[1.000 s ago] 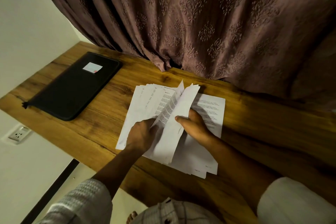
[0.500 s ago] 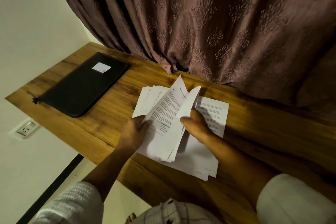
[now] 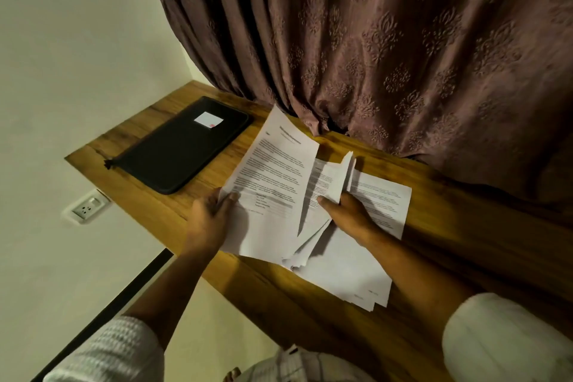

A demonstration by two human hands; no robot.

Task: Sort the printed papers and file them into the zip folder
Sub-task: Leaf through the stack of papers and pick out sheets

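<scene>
A loose pile of printed papers (image 3: 347, 270) lies on the wooden desk (image 3: 434, 242). My left hand (image 3: 207, 220) pinches the lower left edge of one printed sheet (image 3: 276, 164), which is lifted and spread flat toward the left. My right hand (image 3: 347, 214) grips several folded-up sheets (image 3: 335, 183) standing on edge in the middle of the pile. More printed pages (image 3: 384, 195) lie flat under my right hand. The black zip folder (image 3: 179, 149) lies closed at the left end of the desk, with a white label near its far corner.
A brown patterned curtain (image 3: 372, 40) hangs down onto the back of the desk, touching its surface just behind the papers. The desk's left end meets a pale wall (image 3: 77, 56), with a white socket (image 3: 88, 208) below the desk edge.
My left hand has pulled one sheet out of the raised bunch and swung it left, opening it flat. The head camera has shifted, so the desk sits lower in view.
</scene>
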